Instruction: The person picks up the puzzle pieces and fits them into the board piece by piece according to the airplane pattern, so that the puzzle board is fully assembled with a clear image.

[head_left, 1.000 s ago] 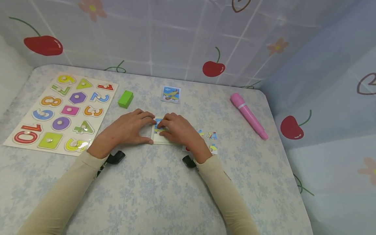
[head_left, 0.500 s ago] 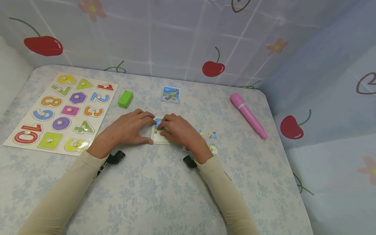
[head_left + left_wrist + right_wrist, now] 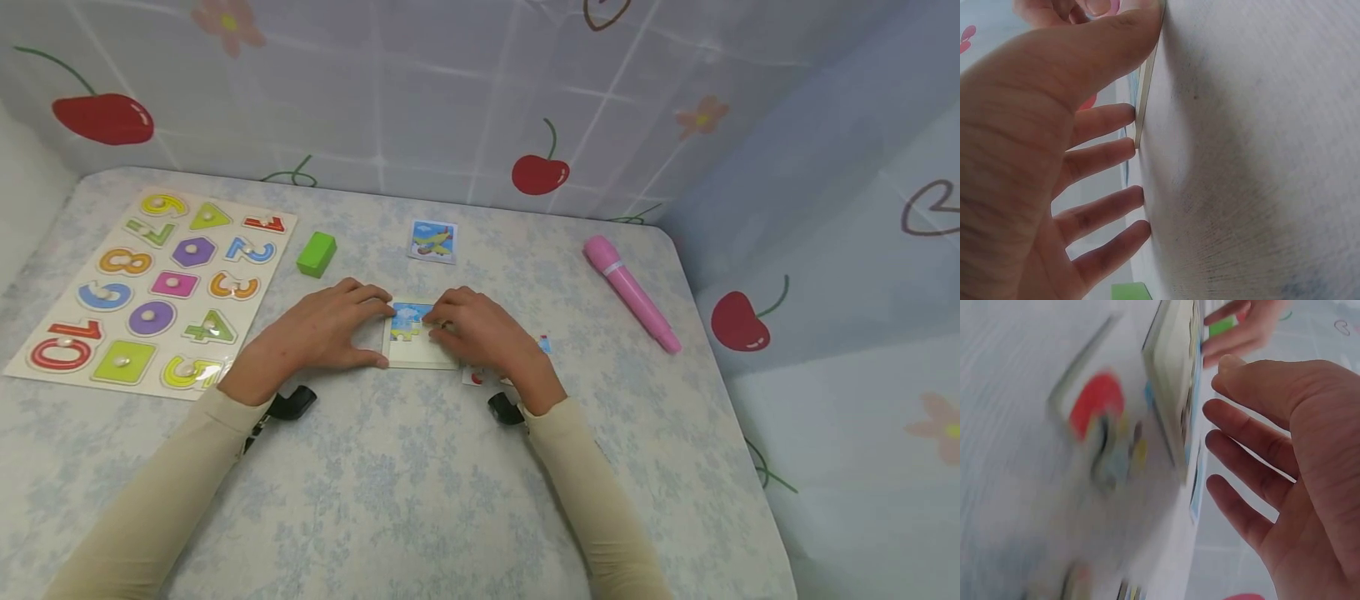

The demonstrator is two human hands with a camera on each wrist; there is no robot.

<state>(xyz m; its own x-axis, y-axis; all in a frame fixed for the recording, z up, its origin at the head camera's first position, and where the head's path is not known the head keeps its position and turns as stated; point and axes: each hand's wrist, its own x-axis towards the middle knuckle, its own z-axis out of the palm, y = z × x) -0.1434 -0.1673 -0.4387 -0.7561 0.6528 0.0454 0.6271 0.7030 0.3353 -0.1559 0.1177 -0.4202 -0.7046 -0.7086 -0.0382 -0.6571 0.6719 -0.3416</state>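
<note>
A small cream puzzle tray (image 3: 408,357) lies flat on the table, with joined jigsaw pieces (image 3: 407,315) in its upper left part showing blue sky and some yellow. My left hand (image 3: 326,329) touches the tray's left side, thumb near the lower corner and fingertips near the upper one. In the left wrist view its fingers (image 3: 1104,156) are spread and fairly straight against the tray edge. Over the tray's right part hovers my right hand (image 3: 483,333), its fingers relaxed and nothing visible between them. Loose jigsaw pieces (image 3: 473,376) lie beside the tray, partly under the right hand.
A reference picture card (image 3: 432,242) with a yellow plane lies behind the tray. A green block (image 3: 317,254) and a number-and-shape peg board (image 3: 168,332) are on the left. The pink microphone-shaped pen (image 3: 632,293) lies to the right. Patterned curtains border the table.
My right hand has drawn back to the right, uncovering more of the joined pieces. The left hand stays at the tray's edge. The head view has shifted slightly.
</note>
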